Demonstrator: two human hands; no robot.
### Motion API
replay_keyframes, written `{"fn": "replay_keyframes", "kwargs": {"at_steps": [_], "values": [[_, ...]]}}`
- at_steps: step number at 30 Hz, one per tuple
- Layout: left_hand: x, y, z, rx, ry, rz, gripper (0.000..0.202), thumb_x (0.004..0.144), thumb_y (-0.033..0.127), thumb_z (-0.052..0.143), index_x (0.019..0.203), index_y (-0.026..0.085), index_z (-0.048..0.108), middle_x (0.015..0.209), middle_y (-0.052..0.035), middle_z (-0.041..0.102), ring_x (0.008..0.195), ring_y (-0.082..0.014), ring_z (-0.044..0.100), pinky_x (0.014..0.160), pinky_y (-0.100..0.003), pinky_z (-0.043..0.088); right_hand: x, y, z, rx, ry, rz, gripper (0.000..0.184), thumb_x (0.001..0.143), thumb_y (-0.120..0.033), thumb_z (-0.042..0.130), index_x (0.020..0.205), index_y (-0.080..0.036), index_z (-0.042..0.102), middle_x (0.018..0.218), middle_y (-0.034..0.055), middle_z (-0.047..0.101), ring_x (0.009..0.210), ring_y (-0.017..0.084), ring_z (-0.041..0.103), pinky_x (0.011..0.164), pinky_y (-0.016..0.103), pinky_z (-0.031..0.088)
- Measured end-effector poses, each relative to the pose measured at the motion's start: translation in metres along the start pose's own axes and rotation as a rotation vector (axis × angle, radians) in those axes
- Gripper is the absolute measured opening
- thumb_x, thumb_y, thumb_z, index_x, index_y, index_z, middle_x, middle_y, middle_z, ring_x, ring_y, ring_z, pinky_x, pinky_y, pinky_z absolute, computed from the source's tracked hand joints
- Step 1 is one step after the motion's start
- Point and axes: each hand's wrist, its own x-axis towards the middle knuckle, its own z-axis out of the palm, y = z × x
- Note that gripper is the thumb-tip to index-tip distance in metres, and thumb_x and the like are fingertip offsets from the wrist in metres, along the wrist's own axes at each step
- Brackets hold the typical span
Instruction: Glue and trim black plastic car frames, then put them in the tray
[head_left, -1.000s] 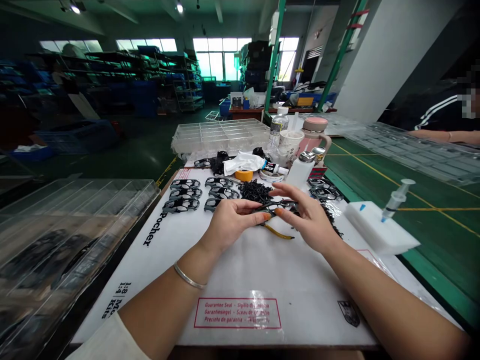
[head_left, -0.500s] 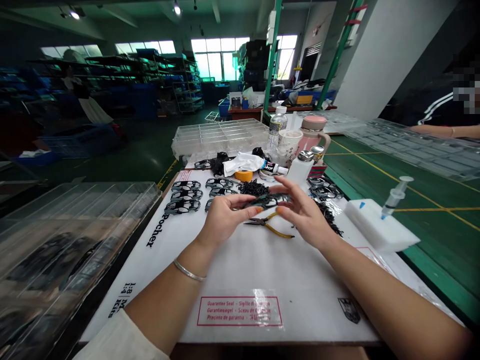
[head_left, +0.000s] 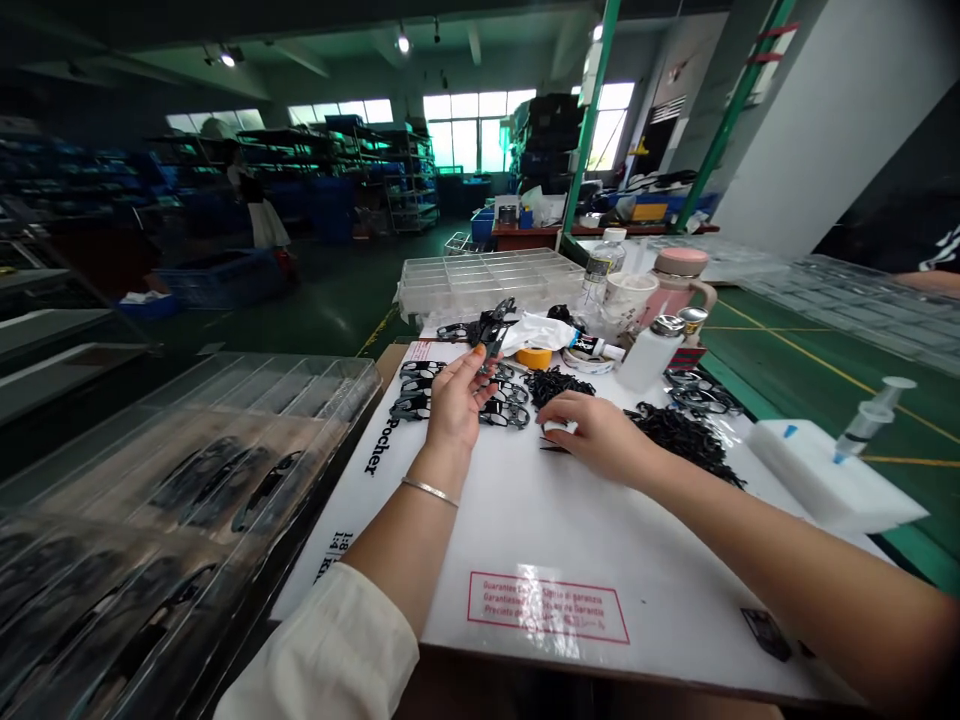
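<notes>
My left hand [head_left: 457,395] is raised over the back left of the table, its thumb and fingers pinching a dark, glossy openwork plastic part [head_left: 495,335] tilted upward. My right hand [head_left: 589,430] is low over the tabletop, fingers curled with thumb and forefinger close together; whatever they hold is hidden. Dark plier tips [head_left: 553,449] show just beneath its fingers, the handles covered by the hand. Just behind it lies a pile of small black pieces [head_left: 559,385]. Similar dark openwork parts [head_left: 414,388] lie in rows beside my left hand.
A larger black heap [head_left: 694,440] lies right of my right forearm. White foam [head_left: 832,470] holds an upright syringe [head_left: 874,420]. Behind stand a white bottle [head_left: 651,355], pink flask [head_left: 679,285] and yellow tape [head_left: 534,358]. Clear compartment trays [head_left: 330,375] flank the table's left side.
My hands have parted: the left has lifted the dark part up and away, while the right has let go of it and lowered over the pliers. The view has swung left.
</notes>
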Motion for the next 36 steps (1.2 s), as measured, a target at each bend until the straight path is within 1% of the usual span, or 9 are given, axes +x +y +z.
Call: {"fn": "replay_keyframes", "kwargs": {"at_steps": [3, 8, 11, 14, 21, 27, 30, 33, 36], "values": [[-0.002, 0.001, 0.002, 0.002, -0.030, 0.012, 0.038, 0.069, 0.040, 0.079, 0.096, 0.015, 0.070, 0.099, -0.0073, 0.071, 0.076, -0.0099, 0.062, 0.063, -0.019, 0.048, 0.028, -0.009, 0.008, -0.112, -0.025, 0.022, 0.021, 0.083, -0.014, 0.060, 0.098, -0.023, 0.071, 0.101, 0.0046, 0.068, 0.082, 0.018, 0.064, 0.072, 0.027, 0.049], [-0.002, 0.002, 0.001, -0.010, -0.036, 0.040, 0.043, 0.068, 0.043, 0.080, 0.099, 0.015, 0.070, 0.100, -0.0078, 0.072, 0.078, -0.0106, 0.062, 0.064, -0.019, 0.048, 0.051, -0.004, 0.010, -0.253, -0.051, 0.030, 0.021, 0.079, -0.006, 0.056, 0.082, -0.019, 0.071, 0.084, 0.0063, 0.069, 0.077, 0.020, 0.062, 0.062, 0.026, 0.039], [-0.003, -0.001, 0.002, 0.011, -0.071, 0.033, 0.040, 0.069, 0.042, 0.080, 0.099, 0.016, 0.071, 0.097, -0.0064, 0.072, 0.078, -0.0107, 0.061, 0.063, -0.019, 0.049, 0.048, 0.011, 0.001, -0.299, -0.091, 0.012, 0.022, 0.077, -0.004, 0.055, 0.075, -0.019, 0.071, 0.076, 0.0059, 0.068, 0.070, 0.019, 0.060, 0.059, 0.026, 0.036], [-0.007, -0.004, 0.006, 0.053, -0.122, 0.023, 0.038, 0.070, 0.040, 0.079, 0.099, 0.017, 0.072, 0.095, -0.0062, 0.072, 0.078, -0.0113, 0.061, 0.062, -0.019, 0.049, 0.037, 0.022, -0.003, -0.289, -0.152, -0.060, 0.020, 0.078, -0.007, 0.058, 0.078, -0.021, 0.073, 0.085, 0.0038, 0.069, 0.073, 0.017, 0.060, 0.063, 0.025, 0.039], [-0.013, -0.007, 0.012, 0.190, -0.151, 0.027, 0.045, 0.064, 0.041, 0.083, 0.100, 0.016, 0.073, 0.095, -0.0062, 0.073, 0.080, -0.0144, 0.063, 0.060, -0.020, 0.050, 0.020, 0.025, 0.002, -0.212, -0.158, -0.176, 0.016, 0.083, -0.011, 0.056, 0.078, -0.020, 0.070, 0.095, 0.0047, 0.066, 0.085, 0.016, 0.060, 0.067, 0.024, 0.040], [-0.015, -0.008, 0.015, 0.259, -0.173, 0.049, 0.045, 0.064, 0.041, 0.083, 0.101, 0.016, 0.073, 0.099, -0.0074, 0.073, 0.085, -0.0173, 0.066, 0.061, -0.021, 0.050, 0.002, 0.029, -0.015, -0.069, -0.052, -0.081, 0.016, 0.082, -0.009, 0.055, 0.084, -0.018, 0.068, 0.076, 0.0010, 0.068, 0.065, 0.013, 0.058, 0.064, 0.025, 0.041], [-0.018, -0.010, 0.018, 0.316, -0.248, 0.092, 0.045, 0.065, 0.036, 0.084, 0.104, 0.017, 0.073, 0.104, -0.0076, 0.073, 0.093, -0.0201, 0.066, 0.069, -0.024, 0.053, -0.014, 0.036, -0.024, 0.009, 0.067, 0.013, 0.018, 0.086, -0.016, 0.054, 0.097, -0.018, 0.069, 0.083, 0.0022, 0.070, 0.068, 0.013, 0.060, 0.063, 0.024, 0.044], [-0.024, -0.012, 0.022, 0.414, -0.334, 0.140, 0.049, 0.064, 0.031, 0.086, 0.110, 0.018, 0.072, 0.109, -0.0073, 0.072, 0.105, -0.0223, 0.064, 0.087, -0.028, 0.054, -0.031, 0.042, -0.034, 0.232, 0.177, 0.083, 0.024, 0.090, -0.025, 0.051, 0.104, -0.019, 0.070, 0.092, 0.0043, 0.069, 0.072, 0.014, 0.060, 0.062, 0.024, 0.045], [-0.031, -0.012, 0.025, 0.498, -0.402, 0.116, 0.053, 0.065, 0.031, 0.086, 0.114, 0.021, 0.070, 0.117, -0.0063, 0.069, 0.111, -0.0244, 0.063, 0.087, -0.029, 0.055, -0.041, 0.047, -0.048, 0.538, 0.247, 0.114, 0.020, 0.087, -0.032, 0.058, 0.095, -0.020, 0.073, 0.089, 0.0029, 0.066, 0.070, 0.013, 0.055, 0.063, 0.025, 0.044]]}}
